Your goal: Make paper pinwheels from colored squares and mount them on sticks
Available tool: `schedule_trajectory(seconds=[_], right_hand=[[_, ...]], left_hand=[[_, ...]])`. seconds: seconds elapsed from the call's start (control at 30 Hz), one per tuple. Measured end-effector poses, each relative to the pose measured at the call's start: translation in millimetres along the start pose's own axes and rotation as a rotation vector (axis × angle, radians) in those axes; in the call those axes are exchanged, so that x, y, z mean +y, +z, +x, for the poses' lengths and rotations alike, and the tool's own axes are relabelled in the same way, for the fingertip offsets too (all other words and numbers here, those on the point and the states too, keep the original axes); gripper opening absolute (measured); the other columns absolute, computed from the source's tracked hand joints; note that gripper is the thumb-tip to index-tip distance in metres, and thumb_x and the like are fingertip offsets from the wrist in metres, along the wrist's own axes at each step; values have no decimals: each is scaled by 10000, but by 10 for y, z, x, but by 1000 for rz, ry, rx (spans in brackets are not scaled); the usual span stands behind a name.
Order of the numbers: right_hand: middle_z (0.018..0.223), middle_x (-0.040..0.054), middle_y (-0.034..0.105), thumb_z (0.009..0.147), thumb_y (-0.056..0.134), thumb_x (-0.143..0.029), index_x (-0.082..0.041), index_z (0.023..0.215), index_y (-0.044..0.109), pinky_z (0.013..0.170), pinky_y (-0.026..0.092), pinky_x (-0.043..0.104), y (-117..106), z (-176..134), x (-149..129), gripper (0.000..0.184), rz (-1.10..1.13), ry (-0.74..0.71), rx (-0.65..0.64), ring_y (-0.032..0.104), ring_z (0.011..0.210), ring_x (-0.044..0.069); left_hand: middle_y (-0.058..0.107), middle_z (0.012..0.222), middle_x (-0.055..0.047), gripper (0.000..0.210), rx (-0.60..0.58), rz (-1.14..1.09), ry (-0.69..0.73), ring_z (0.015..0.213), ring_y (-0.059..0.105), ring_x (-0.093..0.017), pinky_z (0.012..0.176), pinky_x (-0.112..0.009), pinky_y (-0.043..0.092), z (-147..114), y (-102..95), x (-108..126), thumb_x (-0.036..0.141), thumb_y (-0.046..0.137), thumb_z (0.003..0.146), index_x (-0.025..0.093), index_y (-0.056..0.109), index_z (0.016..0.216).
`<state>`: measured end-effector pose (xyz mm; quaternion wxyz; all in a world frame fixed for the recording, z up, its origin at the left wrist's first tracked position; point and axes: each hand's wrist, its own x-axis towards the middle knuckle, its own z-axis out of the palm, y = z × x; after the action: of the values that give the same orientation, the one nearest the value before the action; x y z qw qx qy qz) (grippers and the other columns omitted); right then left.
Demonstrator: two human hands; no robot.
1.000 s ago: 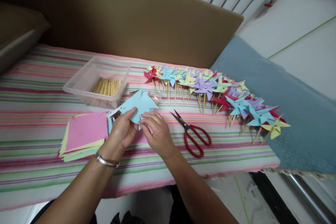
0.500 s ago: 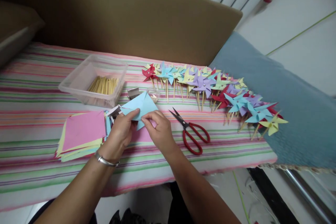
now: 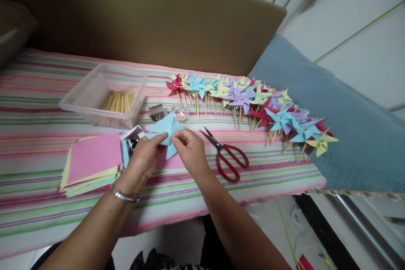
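Note:
Between my hands is a light blue paper pinwheel [image 3: 167, 125], partly folded, its points bent toward the middle. My left hand [image 3: 146, 152] pinches its left side with the thumb on top. My right hand [image 3: 191, 149] holds a folded corner near the centre between thumb and fingertips. Below the hands lies a pink paper sheet [image 3: 171, 162]. A small box of metal pins [image 3: 157, 113] and a round clear dish [image 3: 179, 114] with small pale pieces sit just beyond. Another small white box [image 3: 134, 135] with dark contents stands by my left hand.
Left lies a stack of coloured paper squares [image 3: 95, 158]; behind it is a clear plastic tub [image 3: 104, 114] of wooden sticks [image 3: 118, 101]. Red-handled scissors [image 3: 226, 156] rest open at right. Rows of finished pinwheels [image 3: 240, 98] line the back right. A brown board [image 3: 152, 17] stands behind.
The blue paper has gone from a mostly flat sheet to a more folded shape, with a corner drawn toward the centre under my right fingers. The view has shifted slightly.

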<state>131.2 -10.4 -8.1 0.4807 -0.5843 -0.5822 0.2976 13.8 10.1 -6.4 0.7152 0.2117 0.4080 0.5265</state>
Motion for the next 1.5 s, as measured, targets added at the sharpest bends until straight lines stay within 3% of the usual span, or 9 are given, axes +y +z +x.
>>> schedule_trajectory(seconds=[0.2,0.37,0.53,0.9,1.03,1.13,1.27,1.37,1.5], right_hand=[[659,-12,597,757,577,-277,-198,680,568,637,460,260,8,25,-24,111,47,71,20,575,669,146],[611,-29,563,732,564,-265,-199,636,532,601,439,249,-11,46,-74,120,77,122,42,547,610,135],[604,-32,554,722,557,-248,-203,627,525,596,431,249,-38,50,-91,110,63,130,56,547,610,137],[658,-16,601,749,560,-276,-200,669,552,628,463,259,-8,21,-47,110,43,109,13,583,664,147],[815,28,657,742,589,-297,-191,815,604,726,485,310,-128,86,-84,129,-9,101,75,614,770,172],[1006,77,662,658,676,-288,-190,1046,591,799,491,357,-258,173,-83,409,45,186,130,619,930,214],[878,38,700,608,726,-289,-217,1220,499,721,520,354,-330,218,-11,656,350,352,-109,663,808,212],[779,-6,697,582,733,-253,-234,1196,509,653,521,323,-298,195,29,654,488,396,-241,658,700,194],[900,5,685,555,727,-208,-213,1146,538,667,509,291,-252,157,7,620,506,387,-278,642,798,194]], left_hand=[[675,699,-15,163,-8,-33,-7,633,600,-125,631,-243,471,-10,12,-1,177,784,585,138,649,668],[667,676,-6,160,-87,-57,-8,627,588,-104,631,-215,466,-37,23,8,227,783,621,141,650,644],[714,791,-43,206,-149,-1,1,715,629,-135,706,-240,484,-64,35,-8,204,799,597,139,708,770],[690,678,-16,260,10,77,60,621,615,-146,626,-251,476,-17,28,-63,147,797,526,136,688,762],[675,648,-4,249,22,106,42,548,581,-120,549,-228,450,6,2,-4,129,777,526,130,673,752],[679,647,-21,248,-16,124,-11,519,574,-129,533,-245,447,22,-30,51,115,770,515,118,674,743],[696,665,-51,259,-77,142,-89,550,606,-160,565,-268,469,41,-80,73,85,763,514,115,689,760],[685,625,-62,255,-115,158,-135,548,615,-174,585,-280,483,51,-107,49,68,755,524,102,704,772],[685,614,-74,198,-102,212,-160,541,620,-188,547,-277,482,50,-113,15,68,753,521,102,709,711]])
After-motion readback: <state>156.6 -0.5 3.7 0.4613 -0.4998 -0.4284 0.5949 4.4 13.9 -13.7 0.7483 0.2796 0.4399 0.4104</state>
